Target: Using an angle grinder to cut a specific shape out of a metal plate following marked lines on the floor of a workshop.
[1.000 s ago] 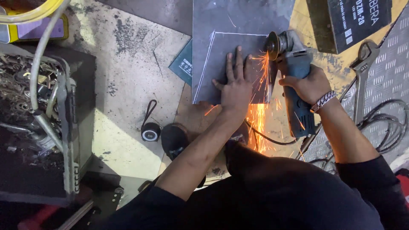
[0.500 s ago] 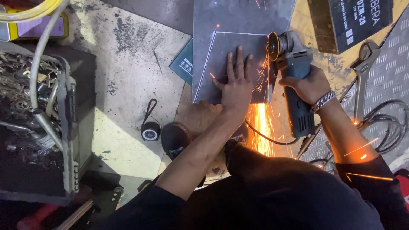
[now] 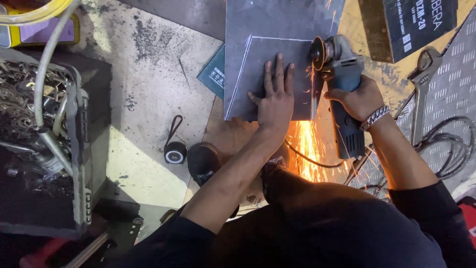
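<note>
Blue angle grinder (image 3: 344, 99) clenched in right hand (image 3: 358, 98), disc end pointing away, left hand (image 3: 275, 101) flat on steel sheet (image 3: 270, 54)

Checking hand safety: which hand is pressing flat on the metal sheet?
The left hand, fingers spread on the grey sheet; the right hand grips the blue grinder.

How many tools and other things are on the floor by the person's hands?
Angle grinder: 1
Metal sheet: 1
Tape measure: 1
Wrench: 1
Total: 4
The right hand grips the grinder; the left hand presses flat on the sheet.

Head camera looks steeply down, close above floor (image 3: 148, 99).
</note>
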